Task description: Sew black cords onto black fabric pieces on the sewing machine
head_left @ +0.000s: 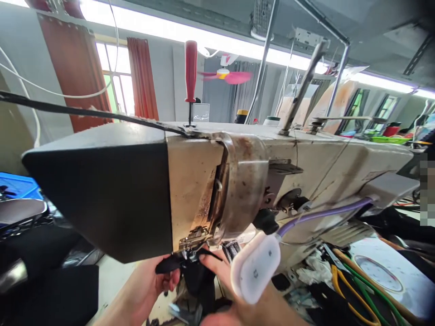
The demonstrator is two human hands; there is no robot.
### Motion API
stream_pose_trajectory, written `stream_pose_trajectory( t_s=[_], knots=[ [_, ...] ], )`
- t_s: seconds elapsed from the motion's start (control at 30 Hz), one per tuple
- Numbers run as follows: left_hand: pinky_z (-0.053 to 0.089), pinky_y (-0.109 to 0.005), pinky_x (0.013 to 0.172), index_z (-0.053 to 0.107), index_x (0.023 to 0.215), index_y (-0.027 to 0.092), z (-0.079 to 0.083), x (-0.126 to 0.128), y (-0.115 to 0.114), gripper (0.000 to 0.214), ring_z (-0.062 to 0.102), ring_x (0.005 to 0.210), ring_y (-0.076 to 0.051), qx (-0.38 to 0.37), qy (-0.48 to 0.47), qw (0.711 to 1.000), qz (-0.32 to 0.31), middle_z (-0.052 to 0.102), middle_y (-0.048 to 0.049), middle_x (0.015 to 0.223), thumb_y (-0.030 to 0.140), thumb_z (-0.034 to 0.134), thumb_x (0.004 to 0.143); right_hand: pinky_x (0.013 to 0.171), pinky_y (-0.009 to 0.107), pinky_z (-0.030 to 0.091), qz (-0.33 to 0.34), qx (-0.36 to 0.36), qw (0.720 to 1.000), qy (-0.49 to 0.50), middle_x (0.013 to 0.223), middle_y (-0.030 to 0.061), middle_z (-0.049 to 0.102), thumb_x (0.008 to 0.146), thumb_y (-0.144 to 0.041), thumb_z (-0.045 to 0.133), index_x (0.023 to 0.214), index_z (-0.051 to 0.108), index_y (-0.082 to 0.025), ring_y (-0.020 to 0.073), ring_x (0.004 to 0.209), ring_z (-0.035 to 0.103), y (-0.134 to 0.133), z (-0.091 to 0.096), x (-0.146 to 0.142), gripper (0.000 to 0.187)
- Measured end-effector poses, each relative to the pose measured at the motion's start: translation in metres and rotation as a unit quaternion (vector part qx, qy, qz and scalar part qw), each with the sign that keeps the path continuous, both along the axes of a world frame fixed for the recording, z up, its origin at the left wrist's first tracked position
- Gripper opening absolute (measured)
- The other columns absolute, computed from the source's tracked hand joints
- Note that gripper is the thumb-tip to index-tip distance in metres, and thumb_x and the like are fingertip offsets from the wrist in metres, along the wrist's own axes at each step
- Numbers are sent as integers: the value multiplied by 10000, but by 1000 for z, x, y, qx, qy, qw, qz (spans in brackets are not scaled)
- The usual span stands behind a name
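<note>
Below the head of a sewing machine [200,181], my left hand [147,280] pinches the edge of a piece of black fabric [200,278], left of the presser foot [193,242]. My right hand [220,267] is on the other side, its fingertips at the fabric close to the foot. A thin black strip crosses those fingers and seems caught between them. The white lamp [256,267] hides much of this hand, and its lower part is blurred. The needle cannot be made out.
A red-handled screwdriver [190,72] stands upright on the machine head. A purple cable [326,213] runs along its side to the lamp. Yellow-handled scissors [346,290] lie at the right among cloth scraps. A blue crate [20,188] is at the left.
</note>
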State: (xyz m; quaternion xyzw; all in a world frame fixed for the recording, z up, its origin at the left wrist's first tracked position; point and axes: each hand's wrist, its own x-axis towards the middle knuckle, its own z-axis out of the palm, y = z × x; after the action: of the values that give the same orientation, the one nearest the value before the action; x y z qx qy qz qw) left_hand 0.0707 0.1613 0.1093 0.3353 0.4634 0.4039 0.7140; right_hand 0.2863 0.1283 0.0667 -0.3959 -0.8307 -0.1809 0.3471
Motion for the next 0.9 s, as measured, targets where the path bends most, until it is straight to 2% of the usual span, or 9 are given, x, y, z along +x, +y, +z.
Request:
stream_pose_trajectory(
  t_s=[0.07,0.13,0.23,0.37,0.47,0.6,0.67,0.8,0.9],
  knots=[
    [364,-225,489,619,538,148,0,1,1,218,479,502,-117,45,50,998,7,579,-19,497,338,720,571,939,464,535,-48,45,998,12,1283,148,624,826,-479,619,1334,554,-144,346,1150,598,-8,-16,-17,612],
    [354,-222,482,625,555,147,1,3,-1,236,483,514,-119,99,93,991,8,576,-11,498,356,725,600,936,509,531,-80,71,994,14,1313,134,609,828,-295,592,1357,533,-155,362,1178,576,-11,-29,-30,551],
    [364,-225,492,637,607,152,-1,3,-5,244,491,529,-123,126,116,985,22,585,-1,521,378,721,644,932,587,509,-65,49,997,16,1283,147,623,802,-322,571,1334,554,-162,401,1184,561,-9,-33,-36,556],
    [389,-234,524,636,581,151,-9,0,-4,263,508,552,-128,137,125,982,20,600,-10,564,387,703,677,928,581,515,-50,12,998,31,1236,144,646,782,-294,553,1306,575,-167,380,1127,597,-3,-22,-33,540],
    [423,-239,568,624,502,148,-10,-2,0,287,517,570,-131,127,118,985,21,616,-27,573,371,704,664,916,523,544,-45,46,997,52,1171,123,683,781,-217,508,1249,616,-158,327,1034,645,1,-13,-33,484],
    [480,-269,585,698,564,137,0,-1,5,106,571,586,-168,11,11,997,73,658,-48,581,235,670,533,917,467,555,-45,76,996,20,1147,108,700,803,-162,480,1254,614,-165,293,1015,661,-5,-1,-31,470],
    [478,-264,545,688,545,136,7,1,6,74,562,536,-156,-24,-26,996,81,645,-40,548,183,652,499,932,436,549,-51,48,998,9,1161,111,694,814,-138,475,1251,613,-162,282,1040,657,-12,8,-30,459],
    [437,-219,473,613,465,151,14,5,2,142,507,453,-102,13,-36,993,108,587,11,479,181,747,502,948,398,531,-30,-7,999,20,1143,103,702,856,-185,498,1226,626,-169,261,1038,661,-10,22,-22,392],
    [488,-216,562,685,615,147,4,10,-11,221,599,599,-133,30,-31,989,142,664,-1,619,264,830,496,799,302,568,43,-56,997,21,869,36,745,877,-285,495,1085,698,-201,198,802,693,13,21,-10,303]
  ],
)
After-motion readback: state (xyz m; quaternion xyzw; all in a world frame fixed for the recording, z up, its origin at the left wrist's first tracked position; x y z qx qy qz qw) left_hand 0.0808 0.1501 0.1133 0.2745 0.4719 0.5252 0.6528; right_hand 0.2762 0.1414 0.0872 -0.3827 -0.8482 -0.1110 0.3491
